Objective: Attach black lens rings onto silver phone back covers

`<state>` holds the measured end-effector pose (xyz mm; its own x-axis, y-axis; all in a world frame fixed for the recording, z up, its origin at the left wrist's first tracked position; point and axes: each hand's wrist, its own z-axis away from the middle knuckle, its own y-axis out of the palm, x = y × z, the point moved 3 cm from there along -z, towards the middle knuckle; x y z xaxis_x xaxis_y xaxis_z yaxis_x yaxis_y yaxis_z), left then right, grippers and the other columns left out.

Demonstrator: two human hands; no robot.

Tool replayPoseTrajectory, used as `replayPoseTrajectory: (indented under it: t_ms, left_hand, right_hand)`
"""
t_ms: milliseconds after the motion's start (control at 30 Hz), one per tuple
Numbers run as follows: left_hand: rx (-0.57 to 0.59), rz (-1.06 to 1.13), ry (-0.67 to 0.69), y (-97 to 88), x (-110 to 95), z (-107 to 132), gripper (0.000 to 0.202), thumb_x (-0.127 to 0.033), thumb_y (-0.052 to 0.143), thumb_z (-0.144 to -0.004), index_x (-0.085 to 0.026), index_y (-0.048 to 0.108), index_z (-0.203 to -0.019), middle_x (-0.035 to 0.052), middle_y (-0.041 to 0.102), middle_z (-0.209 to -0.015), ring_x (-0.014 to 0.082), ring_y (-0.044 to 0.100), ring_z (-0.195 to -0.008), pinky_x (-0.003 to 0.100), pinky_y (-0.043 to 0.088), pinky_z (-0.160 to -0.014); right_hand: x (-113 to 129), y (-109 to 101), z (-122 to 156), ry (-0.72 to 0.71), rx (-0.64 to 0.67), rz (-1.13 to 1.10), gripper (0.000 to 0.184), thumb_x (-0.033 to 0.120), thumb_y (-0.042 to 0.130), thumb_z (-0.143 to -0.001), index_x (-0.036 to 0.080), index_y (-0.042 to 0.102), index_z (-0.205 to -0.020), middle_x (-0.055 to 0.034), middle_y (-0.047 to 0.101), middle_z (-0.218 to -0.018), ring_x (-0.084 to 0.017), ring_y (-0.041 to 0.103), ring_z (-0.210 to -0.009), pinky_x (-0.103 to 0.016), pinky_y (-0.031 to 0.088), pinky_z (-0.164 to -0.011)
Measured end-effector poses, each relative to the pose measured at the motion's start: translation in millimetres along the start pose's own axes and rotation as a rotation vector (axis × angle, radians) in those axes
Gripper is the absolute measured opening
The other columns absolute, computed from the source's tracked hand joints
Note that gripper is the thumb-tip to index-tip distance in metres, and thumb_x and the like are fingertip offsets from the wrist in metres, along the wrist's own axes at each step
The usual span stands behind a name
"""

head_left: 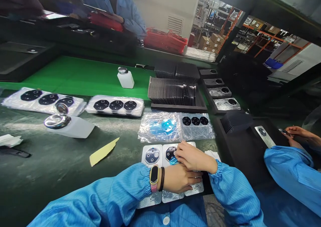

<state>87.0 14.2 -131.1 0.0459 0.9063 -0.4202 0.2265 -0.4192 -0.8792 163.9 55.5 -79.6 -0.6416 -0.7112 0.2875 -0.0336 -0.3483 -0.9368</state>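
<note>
Two or three silver phone back covers (152,155) with round black camera rings lie side by side in front of me. My left hand (179,178), with a watch and dark bands at the wrist, rests flat on the lower part of the covers. My right hand (192,156) crosses above it, its fingertips pinched at the camera ring of the middle cover (171,152), on a small blue film tab. What the fingers hold is too small to name for sure.
Clear bags (175,126) with blue film and black rings lie just beyond. Trays of ring parts (115,106), two white dispenser bottles (69,123) (125,77), a yellow paper scrap (103,151), a black rack of plates (173,91). A co-worker's hands (296,133) work at right; another person sits far back.
</note>
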Motion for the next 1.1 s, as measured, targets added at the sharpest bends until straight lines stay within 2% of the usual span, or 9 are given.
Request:
replayPoseTrajectory:
  t_ms: [67,133,267,367,500,667,867,1033,1100]
  left_hand:
    - [0.005,-0.012,-0.002,-1.2,0,0,0.037,-0.022,0.052,-0.093,-0.007,0.055,-0.127,0.014,0.06,-0.13,0.024,0.055,-0.122,0.034,0.039,-0.106]
    - [0.006,-0.024,0.007,-2.8,-1,0,0.037,-0.022,0.052,-0.093,-0.007,0.055,-0.127,0.0133,0.06,-0.131,0.0243,0.052,-0.125,0.035,0.034,-0.11]
    - [0.002,-0.045,0.027,-4.1,0,1,0.038,-0.023,0.051,-0.093,-0.007,0.054,-0.127,0.0127,0.06,-0.132,0.0249,0.047,-0.13,0.037,0.028,-0.114]
    - [-0.009,-0.06,0.039,-3.7,0,2,0.038,-0.024,0.05,-0.094,-0.007,0.054,-0.127,0.0132,0.06,-0.131,0.0248,0.047,-0.13,0.037,0.029,-0.113]
    - [-0.034,-0.088,0.059,-4.4,1,1,0.036,-0.025,0.051,-0.092,-0.008,0.057,-0.123,0.012,0.064,-0.126,0.0244,0.052,-0.123,0.036,0.029,-0.112]
    - [-0.062,-0.124,0.082,-3.6,2,-2,0.031,-0.026,0.055,-0.089,-0.01,0.064,-0.114,0.009,0.072,-0.108,0.023,0.061,-0.104,0.03,0.038,-0.102]
    - [-0.072,-0.16,0.092,-4.5,0,-4,0.032,-0.028,0.059,-0.087,-0.011,0.064,-0.114,0.0063,0.072,-0.109,0.0219,0.06,-0.103,0.03,0.036,-0.102]
    - [-0.048,-0.193,0.08,-7.1,-2,-6,0.03,-0.03,0.061,-0.086,-0.014,0.064,-0.111,0.0054,0.072,-0.108,0.0209,0.062,-0.101,0.03,0.038,-0.1]
    - [-0.033,-0.209,0.067,-7.2,-3,-6,0.024,-0.03,0.062,-0.086,-0.016,0.067,-0.105,0.0042,0.074,-0.1,0.0202,0.064,-0.094,0.03,0.042,-0.093]
  right_hand:
    - [-4,-4,6,0.002,-0.003,-0.059,0.016,0.011,0.05,-0.091,0.016,0.056,-0.076,-0.0041,0.053,-0.081,-0.018,0.046,-0.079,-0.03,0.045,-0.073]
    - [-9,-8,11,0.034,-0.063,-0.157,0.017,0.01,0.048,-0.091,0.017,0.053,-0.077,-0.0034,0.053,-0.081,-0.018,0.046,-0.08,-0.03,0.045,-0.074]
    - [-21,-20,10,0.137,-0.292,-0.35,0.019,0.007,0.046,-0.09,0.019,0.049,-0.076,-0.0012,0.053,-0.082,-0.016,0.048,-0.078,-0.028,0.045,-0.074]
    - [-29,-26,-5,0.258,-0.417,-0.39,0.018,0.009,0.048,-0.089,0.019,0.051,-0.075,0.0005,0.057,-0.08,-0.013,0.052,-0.072,-0.024,0.044,-0.067]
    - [-38,-28,-43,0.392,-0.447,-0.306,0.013,0.012,0.052,-0.088,0.019,0.058,-0.079,0.0027,0.062,-0.071,-0.012,0.057,-0.065,-0.023,0.042,-0.063]
    - [-49,-25,-79,0.474,-0.488,-0.181,0.012,0.01,0.054,-0.087,0.018,0.063,-0.087,-0.0036,0.066,-0.079,-0.018,0.059,-0.074,-0.028,0.043,-0.065]
    - [-50,-23,-80,0.426,-0.513,-0.071,0.02,0.01,0.053,-0.086,0.019,0.067,-0.075,-0.0101,0.067,-0.095,-0.024,0.055,-0.095,-0.036,0.046,-0.08]
    - [-32,-31,-73,0.387,-0.553,-0.026,0.024,0.008,0.047,-0.088,0.015,0.069,-0.092,-0.014,0.062,-0.113,-0.026,0.052,-0.105,-0.04,0.045,-0.088]
    - [-18,-32,-74,0.333,-0.48,-0.027,0.023,0.009,0.048,-0.089,0.014,0.068,-0.1,-0.0133,0.063,-0.11,-0.024,0.054,-0.104,-0.038,0.045,-0.089]
